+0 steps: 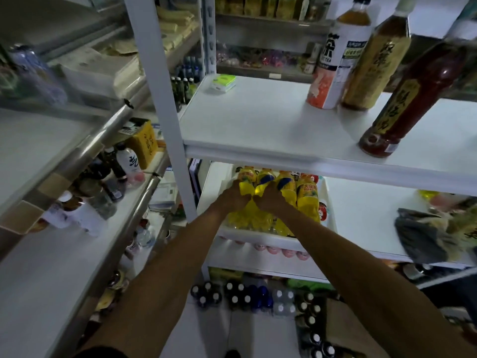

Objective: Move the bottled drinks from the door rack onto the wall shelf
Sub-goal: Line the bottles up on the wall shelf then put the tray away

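While both hands are down in the door rack, a quick note on how these yellow bottles will probably handle. They're packed shoulder to shoulder in the rack, sitting around 5 o'clock from the middle of the view, right under the wall shelf.

The left hand has its fingers curled round the upper part of the leftmost bottle. The right hand is wrapped round the one next to it, so each hand is gripping a bottle, knuckles nearly touching.

My guess is they're full plastic drink bottles. That means fairly heavy, with walls that give if you squeeze and label film that's a bit slick. I'd hold at the shoulder just under the cap, where the plastic is stiffest, not the soft belly. Since they're jammed in tight, I'd lift straight up so the neighbours don't tip.

The shelf is at 12 o'clock from the rack. Three drinks stand on it toward 2 o'clock: a white tea bottle, a golden bottle and a red bottle.
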A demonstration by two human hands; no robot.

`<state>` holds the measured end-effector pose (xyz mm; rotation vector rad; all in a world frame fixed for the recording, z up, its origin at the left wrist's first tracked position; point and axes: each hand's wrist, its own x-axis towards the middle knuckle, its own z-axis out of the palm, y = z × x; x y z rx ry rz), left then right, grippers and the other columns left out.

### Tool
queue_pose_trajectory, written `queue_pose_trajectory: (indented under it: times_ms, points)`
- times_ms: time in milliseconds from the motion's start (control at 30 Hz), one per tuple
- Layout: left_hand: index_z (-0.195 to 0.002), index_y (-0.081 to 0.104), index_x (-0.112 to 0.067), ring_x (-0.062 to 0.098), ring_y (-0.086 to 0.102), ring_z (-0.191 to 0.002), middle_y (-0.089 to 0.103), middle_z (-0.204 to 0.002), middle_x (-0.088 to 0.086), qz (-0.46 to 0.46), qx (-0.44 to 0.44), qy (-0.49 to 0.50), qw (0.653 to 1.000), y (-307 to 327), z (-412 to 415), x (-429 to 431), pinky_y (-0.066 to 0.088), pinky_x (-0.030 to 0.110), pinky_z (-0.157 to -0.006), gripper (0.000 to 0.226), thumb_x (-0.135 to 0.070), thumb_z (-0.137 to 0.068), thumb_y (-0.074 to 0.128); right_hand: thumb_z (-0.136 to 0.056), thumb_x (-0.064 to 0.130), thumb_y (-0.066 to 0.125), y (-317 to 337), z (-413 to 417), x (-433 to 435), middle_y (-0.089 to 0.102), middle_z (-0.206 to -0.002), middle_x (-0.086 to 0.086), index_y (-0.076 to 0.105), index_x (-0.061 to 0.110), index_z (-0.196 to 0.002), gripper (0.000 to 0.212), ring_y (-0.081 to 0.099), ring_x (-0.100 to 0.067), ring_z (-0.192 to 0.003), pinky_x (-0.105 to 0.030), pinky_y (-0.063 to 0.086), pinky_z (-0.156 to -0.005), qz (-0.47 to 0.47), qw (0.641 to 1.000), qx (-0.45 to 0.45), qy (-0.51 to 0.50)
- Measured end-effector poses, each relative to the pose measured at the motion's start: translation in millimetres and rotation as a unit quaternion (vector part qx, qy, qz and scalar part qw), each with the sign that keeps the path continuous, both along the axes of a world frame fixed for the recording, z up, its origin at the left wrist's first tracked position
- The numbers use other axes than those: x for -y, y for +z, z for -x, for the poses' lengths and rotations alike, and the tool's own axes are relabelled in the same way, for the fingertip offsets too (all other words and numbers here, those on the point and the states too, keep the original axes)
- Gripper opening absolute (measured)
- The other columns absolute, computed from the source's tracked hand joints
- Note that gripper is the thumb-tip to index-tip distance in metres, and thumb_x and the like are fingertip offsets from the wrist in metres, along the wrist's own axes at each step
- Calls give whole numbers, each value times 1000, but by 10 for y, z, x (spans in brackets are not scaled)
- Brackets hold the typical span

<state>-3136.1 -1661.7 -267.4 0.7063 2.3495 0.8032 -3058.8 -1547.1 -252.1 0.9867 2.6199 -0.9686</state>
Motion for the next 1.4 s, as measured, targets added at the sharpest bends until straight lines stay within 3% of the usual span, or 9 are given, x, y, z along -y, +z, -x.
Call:
queue_pose_trajectory:
  times_ms: [133,467,633,767,867,967,1167,1300,1400]
  points:
    - [-142,41,-13,27,57,-119,55,-136,8,-13,44,39,998,-2,66,-71,48,36,-94,100,-66,-60,64,-95,28,59,50,54,-32,53,-132,-20,18,-7,-146,75,55,-38,-120,-41,47,-90,-10,1000,13,-8]
    - [-142,36,-2,33,44,-132,43,-145,18,30,25,57,998,200,21,-184,39,36,-103,59,-25,-94,61,-92,36,65,164,134,-24,40,-146,-19,17,-2,-150,85,48,-33,-129,-36,45,-96,-18,999,43,-17]
    - [-140,39,-1,32,51,-125,49,-140,17,36,115,89,989,247,-29,-63,47,34,-95,89,-25,-67,83,-90,11,67,392,-66,-21,52,-135,-23,48,-6,-134,51,52,-37,-125,-37,46,-92,98,994,12,-44]
    - [-146,30,-2,33,50,-127,43,-145,14,39,156,97,982,222,-235,28,48,44,-99,107,-33,-59,84,-89,22,68,514,-195,66,49,-141,-17,48,1,-136,55,51,-36,-127,-36,47,-87,130,988,89,-7]
    - [-137,42,-2,36,60,-108,54,-132,19,43,224,144,963,226,-367,62,55,45,-69,75,-20,-76,81,-88,34,68,612,-262,151,46,-144,-14,44,8,-143,65,48,-35,-128,-43,47,-102,115,987,116,11]
    - [-147,26,-3,39,61,-104,54,-129,21,79,218,170,958,97,-411,119,52,36,-46,115,-29,-56,92,-87,37,70,653,-413,162,45,-144,-14,44,10,-142,66,48,-35,-128,-43,45,-101,131,984,118,21]
    - [-128,49,-2,34,61,-104,59,-112,14,56,133,249,958,161,-919,250,58,43,-65,92,-27,-49,88,-71,23,81,530,-859,179,56,-125,-11,52,5,-127,66,57,-30,-110,-37,54,-82,160,984,74,-15]
    - [-150,4,5,32,45,-130,40,-144,18,15,55,286,957,382,-1504,283,46,39,-100,124,-25,-64,88,-73,13,79,450,-1315,79,56,-105,-12,50,4,-109,47,61,-28,-100,-36,56,-75,215,976,39,-10]
    - [-148,5,1,35,45,-128,41,-141,19,-12,7,294,956,445,-1901,282,47,45,-97,121,-21,-63,87,-65,9,84,428,-1653,31,50,-107,-11,36,9,-115,69,58,-31,-104,-40,56,-76,238,971,-28,8]
